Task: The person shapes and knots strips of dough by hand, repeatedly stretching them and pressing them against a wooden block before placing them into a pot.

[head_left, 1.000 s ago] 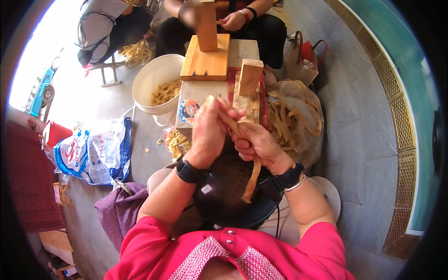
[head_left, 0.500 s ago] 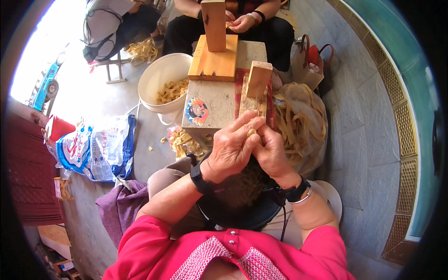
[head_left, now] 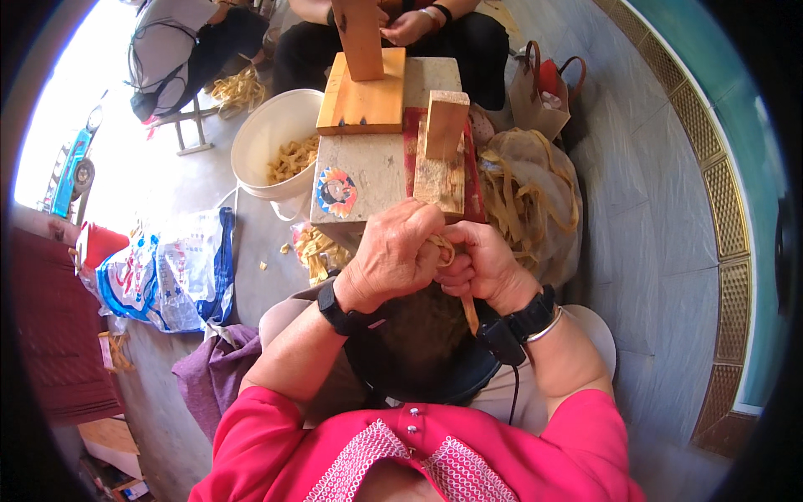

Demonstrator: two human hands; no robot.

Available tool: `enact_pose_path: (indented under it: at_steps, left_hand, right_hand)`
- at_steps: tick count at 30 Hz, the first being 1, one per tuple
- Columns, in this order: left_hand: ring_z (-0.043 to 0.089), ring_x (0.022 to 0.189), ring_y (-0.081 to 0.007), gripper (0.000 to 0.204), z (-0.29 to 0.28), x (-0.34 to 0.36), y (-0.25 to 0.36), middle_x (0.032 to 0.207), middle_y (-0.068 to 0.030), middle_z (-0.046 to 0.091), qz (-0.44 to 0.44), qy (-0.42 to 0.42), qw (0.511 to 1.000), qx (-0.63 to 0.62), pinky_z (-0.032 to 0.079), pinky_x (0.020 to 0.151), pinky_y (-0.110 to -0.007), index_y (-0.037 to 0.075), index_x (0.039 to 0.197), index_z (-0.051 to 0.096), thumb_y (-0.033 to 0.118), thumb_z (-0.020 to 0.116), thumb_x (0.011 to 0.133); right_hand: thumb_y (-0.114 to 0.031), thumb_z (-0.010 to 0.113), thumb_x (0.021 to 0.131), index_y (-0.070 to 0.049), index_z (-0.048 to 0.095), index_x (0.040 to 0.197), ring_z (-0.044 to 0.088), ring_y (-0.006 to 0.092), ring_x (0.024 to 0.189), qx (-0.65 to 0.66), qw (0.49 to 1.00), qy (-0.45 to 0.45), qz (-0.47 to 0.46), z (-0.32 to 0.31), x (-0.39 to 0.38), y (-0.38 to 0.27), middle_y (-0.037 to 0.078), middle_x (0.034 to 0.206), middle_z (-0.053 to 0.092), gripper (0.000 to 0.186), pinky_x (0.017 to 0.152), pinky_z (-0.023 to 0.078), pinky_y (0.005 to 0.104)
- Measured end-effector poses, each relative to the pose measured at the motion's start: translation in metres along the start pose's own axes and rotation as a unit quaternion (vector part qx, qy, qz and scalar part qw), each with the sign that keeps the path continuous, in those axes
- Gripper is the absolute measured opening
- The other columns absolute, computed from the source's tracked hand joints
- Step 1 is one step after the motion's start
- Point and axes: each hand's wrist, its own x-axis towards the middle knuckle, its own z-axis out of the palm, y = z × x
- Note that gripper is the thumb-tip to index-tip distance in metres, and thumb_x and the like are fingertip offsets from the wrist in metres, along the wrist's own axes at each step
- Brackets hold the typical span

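Close together above a dark basin [head_left: 456, 378] at my lap, my left hand [head_left: 389, 251] and my right hand [head_left: 492, 266] both grip a soft tan strip [head_left: 470, 315]. The strip curls in a small loop between the fingers, and its tail hangs below my right hand. The fingers of both hands are closed around it, partly hiding it. Just beyond the hands, a small wooden stand [head_left: 439, 194] with an upright block rests on a red cloth at the right side of a low table [head_left: 368, 171].
A larger wooden stand [head_left: 360, 96] stands farther back. Left of the table is a white bucket [head_left: 244, 142] with tan pieces; right, a clear bag [head_left: 548, 201] of long strips. Across sits another person, whose hands [head_left: 408, 27] are near the table. A handbag [head_left: 539, 105] stands behind.
A loop and a hanging tail of the strip now show; before, only a small piece showed between the fingers. My right hand has curled inward and the hands have shifted slightly. The whole view has moved a little.
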Motion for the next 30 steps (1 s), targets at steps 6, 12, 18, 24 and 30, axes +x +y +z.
enact_pose_path:
  at_steps: [6,12,18,24,30]
  left_hand:
    - [0.059,0.058,-0.0308,0.003,0.009,-0.006,0.003,0.064,-0.0193,0.057,-0.261,0.056,0.959,-0.098,0.046,0.053,-0.037,0.000,0.075,0.055,0.001,0.052,0.074]
    - [0.054,0.063,-0.0072,0.004,-0.001,-0.004,-0.008,0.066,-0.0014,0.057,-0.386,-0.044,0.904,-0.177,0.043,0.055,-0.023,0.000,0.073,0.057,-0.001,0.060,0.075]
    - [0.056,0.056,-0.0230,0.010,-0.005,0.006,0.008,0.063,-0.0129,0.055,-0.289,0.013,0.957,-0.032,0.044,0.053,-0.034,0.000,0.078,0.057,0.006,0.064,0.072]
    - [0.058,0.057,-0.0348,0.015,-0.026,0.011,0.017,0.061,-0.0158,0.056,-0.187,-0.121,0.974,-0.044,0.045,0.053,-0.039,0.001,0.073,0.059,0.013,0.067,0.075]
    - [0.049,0.045,-0.0120,0.028,-0.023,0.008,0.010,0.054,-0.0040,0.055,-0.338,-0.154,0.881,-0.292,0.039,0.042,-0.027,0.001,0.072,0.065,0.020,0.056,0.091]
  right_hand:
    - [-0.005,0.060,0.081,0.001,0.058,0.092,0.053,0.0046,0.064,-0.390,0.850,0.169,-0.311,0.015,0.005,0.006,0.000,0.072,0.057,0.012,0.056,0.044,0.0207]
    - [0.000,0.059,0.084,0.006,0.064,0.093,0.057,0.0060,0.069,-0.420,0.851,0.166,-0.267,0.026,-0.015,-0.003,0.003,0.076,0.061,0.012,0.060,0.048,0.0200]
    - [-0.007,0.057,0.088,0.001,0.063,0.098,0.033,0.0028,0.045,-0.072,0.970,0.002,-0.231,-0.001,-0.012,0.001,-0.003,0.064,0.051,0.014,0.039,0.026,0.0175]
    - [-0.010,0.055,0.091,-0.003,0.060,0.093,0.035,0.0013,0.049,-0.218,0.928,0.132,-0.270,0.011,-0.008,-0.001,-0.005,0.065,0.049,0.009,0.041,0.027,0.0172]
    - [-0.015,0.058,0.090,-0.006,0.055,0.095,0.035,0.0012,0.047,-0.243,0.893,0.168,-0.341,0.017,-0.001,0.007,-0.005,0.061,0.047,0.011,0.041,0.025,0.0171]
